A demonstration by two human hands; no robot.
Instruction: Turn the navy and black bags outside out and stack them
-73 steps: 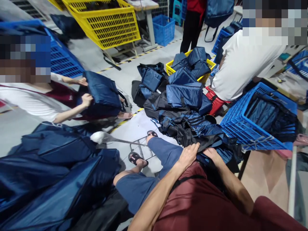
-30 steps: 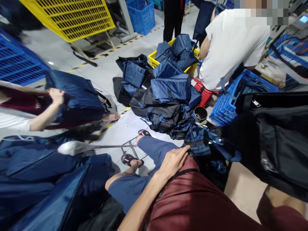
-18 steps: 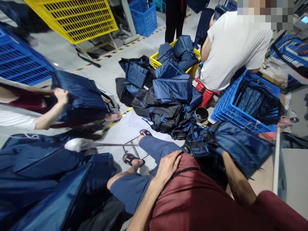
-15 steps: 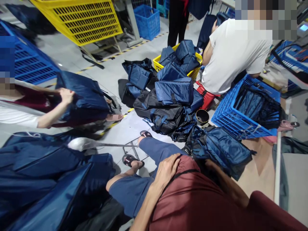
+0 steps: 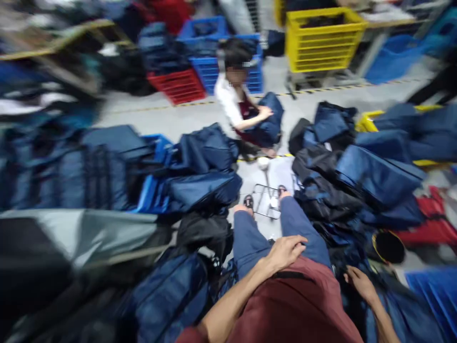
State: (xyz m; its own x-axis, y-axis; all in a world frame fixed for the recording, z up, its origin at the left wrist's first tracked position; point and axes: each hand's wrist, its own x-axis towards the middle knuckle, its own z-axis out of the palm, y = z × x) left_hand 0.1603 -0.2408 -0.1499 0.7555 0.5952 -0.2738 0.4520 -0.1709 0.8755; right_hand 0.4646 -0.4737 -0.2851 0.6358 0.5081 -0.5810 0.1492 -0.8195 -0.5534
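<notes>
Wearer's two hands [image 5: 287, 251] [image 5: 361, 282], one bin [image 5: 389, 247] — many bags [image 5: 378, 174]

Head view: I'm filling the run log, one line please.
left hand: on shorts | right hand: beside bags, grip unclear | co-worker's hand: on blue bag

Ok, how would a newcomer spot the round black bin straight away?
Start with the big heap of blue and black bags at right. Below its right end, between the right hand and the red item, sits the bin. Its round dark mouth with a thin yellow rim sets it apart from the bags.
</notes>
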